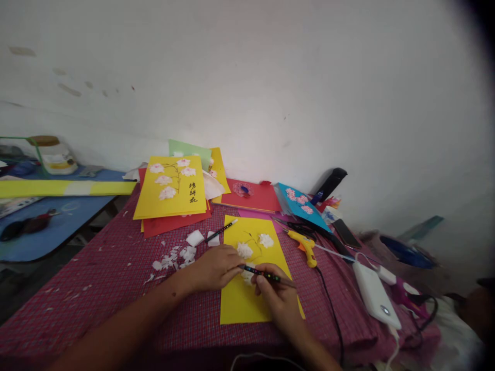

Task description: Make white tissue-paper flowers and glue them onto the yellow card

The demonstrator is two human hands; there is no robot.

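A black pen (266, 275) with coloured dots lies across my right hand (276, 291), whose thumb and fingers are closed round it. At the pen's left end are the bent fingers of my left hand (221, 267), which appear to pinch it. Both hands are over a yellow sheet (247, 309) lying on the table. White paper flowers (266, 240) and thin drawn stems are on this sheet; one flower is partly hidden by my hands. Beyond my left hand lies a second dotted black pen (221, 231) with a white end.
White paper scraps (170, 258) are scattered left of the sheet. To its right lies a yellow glue gun (303, 246) with a cord, near a white power bank (375, 296). Finished flower cards (174, 206) are stacked behind; a blue card (303, 206) leans right.
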